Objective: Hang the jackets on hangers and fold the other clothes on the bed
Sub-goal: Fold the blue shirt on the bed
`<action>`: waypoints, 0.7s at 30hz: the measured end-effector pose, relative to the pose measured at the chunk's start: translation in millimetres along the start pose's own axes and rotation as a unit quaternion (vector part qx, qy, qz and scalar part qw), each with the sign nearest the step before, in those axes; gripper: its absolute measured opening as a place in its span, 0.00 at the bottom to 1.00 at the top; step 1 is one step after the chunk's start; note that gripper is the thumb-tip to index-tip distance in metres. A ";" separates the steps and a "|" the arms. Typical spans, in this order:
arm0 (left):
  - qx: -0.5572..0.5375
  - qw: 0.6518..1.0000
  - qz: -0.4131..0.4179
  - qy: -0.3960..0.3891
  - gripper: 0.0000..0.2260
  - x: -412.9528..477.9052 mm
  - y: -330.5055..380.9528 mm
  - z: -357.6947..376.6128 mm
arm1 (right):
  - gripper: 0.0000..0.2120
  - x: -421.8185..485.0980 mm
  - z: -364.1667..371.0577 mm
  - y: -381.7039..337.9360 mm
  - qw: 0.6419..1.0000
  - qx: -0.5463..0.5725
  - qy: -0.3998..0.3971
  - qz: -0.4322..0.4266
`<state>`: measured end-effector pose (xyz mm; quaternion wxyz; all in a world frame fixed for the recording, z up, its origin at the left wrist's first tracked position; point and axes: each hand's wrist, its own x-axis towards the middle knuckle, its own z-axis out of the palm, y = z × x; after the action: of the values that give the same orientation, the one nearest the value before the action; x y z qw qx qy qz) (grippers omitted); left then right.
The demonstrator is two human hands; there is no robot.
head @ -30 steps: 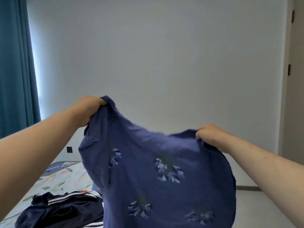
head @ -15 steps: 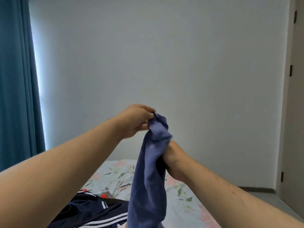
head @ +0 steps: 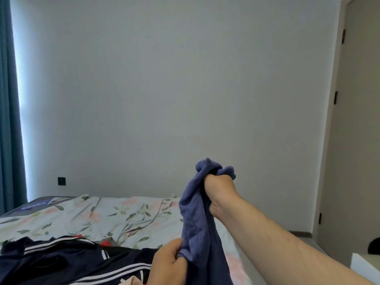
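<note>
A person's right hand point(head: 218, 190) was raised above the bed point(head: 102, 212), its fingers clamped round the bunched top of a blue shirt point(head: 195, 221). The shirt hung straight down from that fist in a narrow, doubled-up strip above the bed's near right edge. Holding it high probably let its own weight pull the cloth long and even, ready for folding.

The left hand point(head: 169, 262) was lower, close to the bed's near edge, with thumb and fingers gripping one side of the hanging cloth. It seemed placed there to steady the strip, or to take the lower part so the shirt could be folded over in half.

A dark jacket point(head: 61, 258) with white stripes lay crumpled across the near left part of the bed, touching neither hand, not yet on a hanger. Beneath it was a pale sheet printed with leaves and pink flowers. A teal curtain point(head: 8, 99) stood beyond the bed's far left corner, and a beige door point(head: 359, 120) beyond its right edge.
</note>
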<state>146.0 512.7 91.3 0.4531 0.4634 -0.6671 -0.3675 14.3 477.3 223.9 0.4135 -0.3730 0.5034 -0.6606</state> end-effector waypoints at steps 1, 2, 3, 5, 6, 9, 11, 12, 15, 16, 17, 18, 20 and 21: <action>-0.023 1.000 0.005 0.013 0.18 5.4 2.8 -4.4 | 0.12 2.6 -5.9 -1.5 1.000 -0.012 0.007 0.012; -0.027 0.999 -0.010 0.024 0.21 13.7 9.9 -11.7 | 0.14 5.3 -12.7 -3.2 0.999 -0.036 0.006 0.021; -0.029 0.999 -0.012 0.040 0.22 21.4 16.7 -19.9 | 0.14 8.0 -19.8 -3.4 0.997 -0.066 0.000 0.027; -0.033 0.999 -0.011 0.031 0.15 36.8 31.0 -39.0 | 0.09 10.8 -37.0 0.7 0.986 -0.159 -0.024 0.043; -0.032 0.999 -0.008 0.027 0.13 43.5 39.5 -49.2 | 0.06 9.5 -46.1 4.0 0.973 -0.214 -0.048 0.071; -0.077 0.997 0.012 0.011 0.14 47.0 67.5 -80.3 | 0.07 -7.4 -63.7 8.9 0.867 -0.451 -0.131 0.164; -0.084 0.996 0.015 -0.005 0.14 48.9 85.3 -91.3 | 0.11 -15.4 -63.3 7.9 0.783 -0.600 -0.135 0.089; -0.057 0.998 0.023 -0.020 0.13 50.3 91.9 -94.0 | 0.15 -18.6 -59.8 10.0 0.778 -0.609 -0.153 0.018; 0.022 0.996 0.050 -0.078 0.08 52.1 107.8 -94.1 | 0.33 -37.2 -35.7 19.6 0.850 -0.424 -0.298 -0.094; 0.031 0.995 0.049 -0.080 0.06 52.5 112.4 -94.2 | 0.30 -42.2 -28.8 22.4 0.869 -0.355 -0.327 -0.110; 0.033 0.995 0.052 -0.075 0.06 52.9 115.9 -95.2 | 0.24 -43.5 -25.3 24.6 0.885 -0.300 -0.336 -0.117; 0.034 0.996 0.055 -0.068 0.07 53.3 118.1 -96.8 | 0.20 -44.7 -24.0 24.7 0.897 -0.265 -0.336 -0.115; 0.038 0.996 0.056 -0.056 0.09 54.6 119.7 -100.3 | 0.17 -46.4 -24.5 24.6 0.901 -0.223 -0.357 -0.101; 0.039 0.996 0.055 -0.063 0.11 55.7 119.0 -102.6 | 0.18 -46.5 -25.0 25.9 0.898 -0.219 -0.369 -0.098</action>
<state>200.1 488.3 247.0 0.4113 0.4197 -0.7324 -0.3441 13.7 525.1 189.7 0.4109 -0.7184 0.4078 -0.3858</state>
